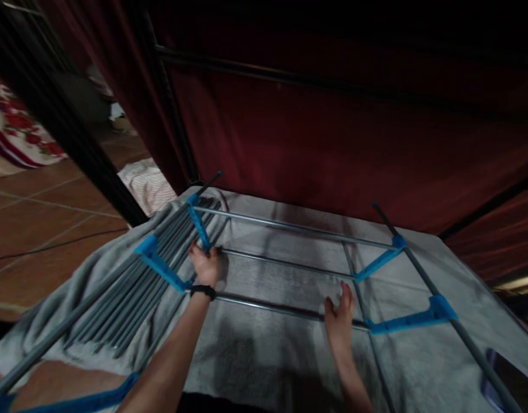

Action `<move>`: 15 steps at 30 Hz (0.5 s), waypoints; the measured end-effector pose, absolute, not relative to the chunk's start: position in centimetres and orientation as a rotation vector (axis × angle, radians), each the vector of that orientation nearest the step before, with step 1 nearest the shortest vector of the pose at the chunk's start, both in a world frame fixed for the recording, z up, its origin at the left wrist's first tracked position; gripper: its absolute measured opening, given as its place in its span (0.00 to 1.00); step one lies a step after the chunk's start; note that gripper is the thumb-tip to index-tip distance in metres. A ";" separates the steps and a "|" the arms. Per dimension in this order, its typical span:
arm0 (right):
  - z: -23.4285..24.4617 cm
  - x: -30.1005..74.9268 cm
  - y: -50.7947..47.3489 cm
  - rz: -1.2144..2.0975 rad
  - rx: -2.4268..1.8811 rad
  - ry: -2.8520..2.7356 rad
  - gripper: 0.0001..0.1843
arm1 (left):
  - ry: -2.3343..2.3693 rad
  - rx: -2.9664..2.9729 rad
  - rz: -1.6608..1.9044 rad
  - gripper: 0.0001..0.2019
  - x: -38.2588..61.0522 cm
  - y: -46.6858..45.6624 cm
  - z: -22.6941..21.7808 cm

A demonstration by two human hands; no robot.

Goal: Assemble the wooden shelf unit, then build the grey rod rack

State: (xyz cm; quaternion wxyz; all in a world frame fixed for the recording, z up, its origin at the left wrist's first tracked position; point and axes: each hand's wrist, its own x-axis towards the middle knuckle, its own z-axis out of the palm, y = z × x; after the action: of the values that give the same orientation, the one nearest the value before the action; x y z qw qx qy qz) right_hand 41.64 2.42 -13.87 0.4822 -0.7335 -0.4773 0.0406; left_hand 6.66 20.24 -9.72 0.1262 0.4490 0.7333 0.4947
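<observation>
A frame of grey metal tubes joined by blue plastic brackets stands over a grey blanket. My left hand [205, 266], a dark band on its wrist, closes around the lower end of a blue bracket [198, 225], where a cross rod [285, 263] meets it. My right hand [340, 318] is open beside the right end of the nearer cross rod [264, 306], its fingers apart. Close to that hand are two more blue brackets, the upper right one [378, 264] and the lower right one [412, 321]. The left palm is hidden.
Several loose grey tubes [130, 287] lie side by side on the blanket [264, 350] at left. A phone [511, 381] rests at the lower right. Dark red curtain [289, 143] hangs behind, and a dark post [74, 137] stands at left over the tiled floor [53, 212].
</observation>
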 end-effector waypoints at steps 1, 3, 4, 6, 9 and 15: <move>-14.2 39.3 1.1 0.127 -1.745 -1.261 0.32 | 2.081 1.375 1.525 0.27 7.6 19.0 -9.9; -15.1 34.9 -1.6 0.167 -1.715 -1.472 0.29 | 1.902 1.498 1.609 0.29 9.8 16.4 -10.2; -15.5 32.9 -2.7 0.166 -1.697 -1.601 0.27 | 1.799 1.536 1.618 0.29 11.0 15.3 -10.3; -16.1 30.0 -4.4 0.096 -1.716 -1.805 0.26 | 1.620 1.541 1.663 0.29 13.3 13.6 -9.8; -16.3 28.2 -5.3 -0.004 -1.821 -1.927 0.26 | 1.485 1.520 1.805 0.28 15.7 12.7 -7.2; -15.9 29.1 -5.2 -0.045 -1.828 -2.048 0.28 | 1.286 1.652 1.996 0.23 17.1 14.7 0.9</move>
State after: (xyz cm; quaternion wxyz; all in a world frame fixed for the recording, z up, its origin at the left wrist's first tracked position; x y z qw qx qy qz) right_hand 29.11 -5.22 -15.95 0.1964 -0.6529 -0.7314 -0.0160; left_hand 17.12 14.74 0.88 0.1243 0.5666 0.4411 0.6848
